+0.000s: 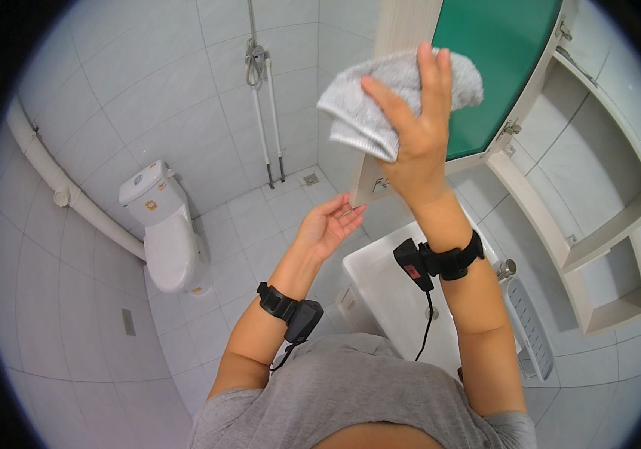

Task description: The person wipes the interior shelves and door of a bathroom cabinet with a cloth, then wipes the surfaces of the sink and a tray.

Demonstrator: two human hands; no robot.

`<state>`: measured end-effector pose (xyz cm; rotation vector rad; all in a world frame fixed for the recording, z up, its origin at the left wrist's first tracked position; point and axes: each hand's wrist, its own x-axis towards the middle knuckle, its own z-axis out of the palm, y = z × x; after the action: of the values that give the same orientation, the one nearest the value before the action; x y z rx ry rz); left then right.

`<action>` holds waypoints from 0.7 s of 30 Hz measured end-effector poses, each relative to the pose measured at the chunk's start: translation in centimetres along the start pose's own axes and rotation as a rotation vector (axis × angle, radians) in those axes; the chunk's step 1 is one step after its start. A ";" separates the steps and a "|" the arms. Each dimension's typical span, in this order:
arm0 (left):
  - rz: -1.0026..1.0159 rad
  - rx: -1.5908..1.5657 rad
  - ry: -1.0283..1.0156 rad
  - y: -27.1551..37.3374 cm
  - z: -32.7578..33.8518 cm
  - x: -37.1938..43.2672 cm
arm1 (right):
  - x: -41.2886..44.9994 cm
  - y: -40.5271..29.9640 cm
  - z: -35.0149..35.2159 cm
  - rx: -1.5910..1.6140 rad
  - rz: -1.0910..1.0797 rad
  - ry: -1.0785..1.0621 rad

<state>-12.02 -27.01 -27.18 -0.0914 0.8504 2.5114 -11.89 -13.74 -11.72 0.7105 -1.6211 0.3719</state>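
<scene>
My right hand [424, 126] is raised with its fingers spread over a folded grey-white cloth [368, 106]. The cloth lies between the palm and the open cabinet door [407, 25], which has a pale wood-look frame and a green panel [494, 50]. Part of the door is hidden behind the hand and cloth. At the door's lower corner, my left hand [329, 224] has its thumb and fingertips around the edge. A black strapped device sits on each of my forearms.
Below the door is a white washbasin [376, 275] with a metal faucet [505, 269] and a grey perforated rack [531, 325] beside it. The cabinet's open shelves [606, 241] curve along the right. A white toilet [169, 241] stands at left, near a wall pipe [82, 202] and shower pipes [267, 112].
</scene>
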 end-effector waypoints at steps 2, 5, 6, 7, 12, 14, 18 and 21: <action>-0.022 -0.043 -0.004 0.0 0.3 -0.1 | 0.2 -0.3 0.1 0.003 0.012 0.004; -0.022 -0.049 0.013 0.3 0.0 -0.3 | -1.9 -1.0 0.9 0.009 0.021 -0.038; -0.020 -0.053 0.014 0.4 -0.1 -0.2 | -3.3 -1.4 1.1 -0.002 0.017 -0.082; -0.008 -0.031 0.007 0.5 -0.4 0.0 | -4.8 -1.9 1.5 0.014 0.019 -0.109; 0.087 -0.080 0.018 0.3 1.6 -0.6 | -10.2 -3.4 1.7 0.005 0.062 -0.189; 0.063 -0.042 -0.061 0.5 1.1 -0.5 | -11.4 -3.7 1.6 0.029 0.094 -0.223; -0.019 -0.155 -0.097 0.9 0.1 -0.2 | -12.2 -2.1 -0.5 0.126 0.055 -0.317; -0.056 -0.017 0.036 0.7 0.4 -0.1 | -12.4 -0.9 -2.5 0.233 0.363 -0.117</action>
<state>-12.22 -27.29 -26.40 -0.1645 0.8300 2.4716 -8.86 -9.99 -23.40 0.6177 -1.8393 0.8042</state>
